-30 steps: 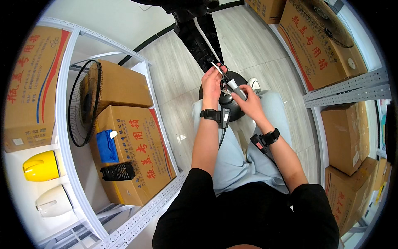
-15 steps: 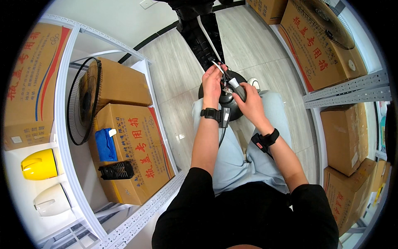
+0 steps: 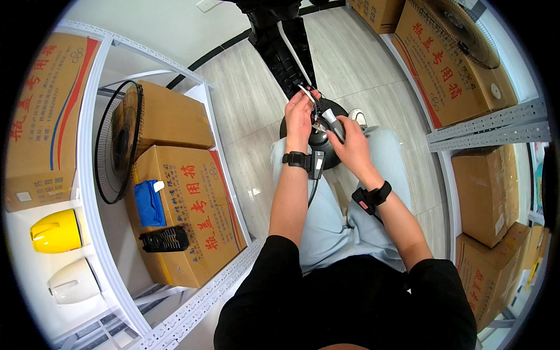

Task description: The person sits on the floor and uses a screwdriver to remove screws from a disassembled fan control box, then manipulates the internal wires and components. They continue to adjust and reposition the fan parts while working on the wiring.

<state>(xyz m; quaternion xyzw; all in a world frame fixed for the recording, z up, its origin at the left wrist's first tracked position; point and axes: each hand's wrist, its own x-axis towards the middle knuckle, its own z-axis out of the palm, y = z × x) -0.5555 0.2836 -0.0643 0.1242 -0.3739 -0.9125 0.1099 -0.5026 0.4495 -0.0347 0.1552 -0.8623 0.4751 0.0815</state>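
In front of my knees stands a black fan stand, its column [image 3: 300,44] rising from a round black base [image 3: 331,156]. A white cable [image 3: 290,44] runs down the column to a cluster of small wires and parts. My left hand [image 3: 299,116] is closed around that lower cluster, fingertips at the cable; exactly what it grips is partly hidden. My right hand [image 3: 353,146] wraps around a tool with a dark-and-light grey handle [image 3: 331,119], angled up and left toward the parts. The tool's tip is too small to make out.
A shelf on the left carries cardboard boxes [image 3: 192,216], a fan grille [image 3: 119,143], a blue cloth [image 3: 150,203], a black slotted part [image 3: 163,239] and yellow and white housings [image 3: 56,231]. Right-hand shelves hold more boxes [image 3: 484,192] and another fan grille [image 3: 458,29].
My right hand and the grey-handled tool have shifted very slightly. My left hand stays in place at the cable.
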